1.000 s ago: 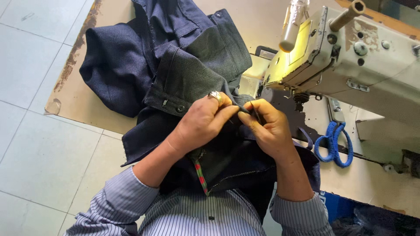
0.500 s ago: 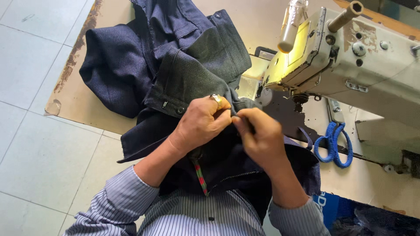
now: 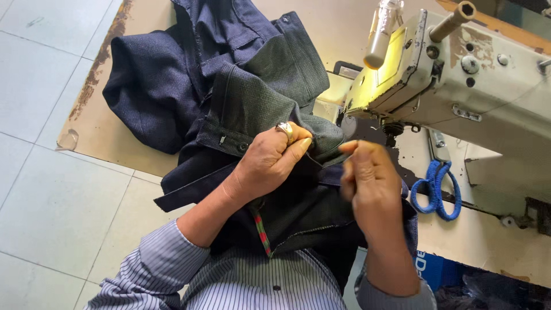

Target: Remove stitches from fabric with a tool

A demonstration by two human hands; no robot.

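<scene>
The left hand (image 3: 270,163) pinches the dark trousers (image 3: 247,109) at the waistband, its grip closed on the cloth; the right hand (image 3: 370,183) hovers beside, fingers pinched — perhaps on thread, I cannot tell. The trousers lie on the worktop (image 3: 115,143) beside the sewing machine (image 3: 459,74) — soft, limp, best held at the stiffer waistband.

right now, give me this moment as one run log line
left hand: pinching dark trousers | right hand: raised beside the cloth, grip unclear | sewing machine, blue scissors at right
</scene>
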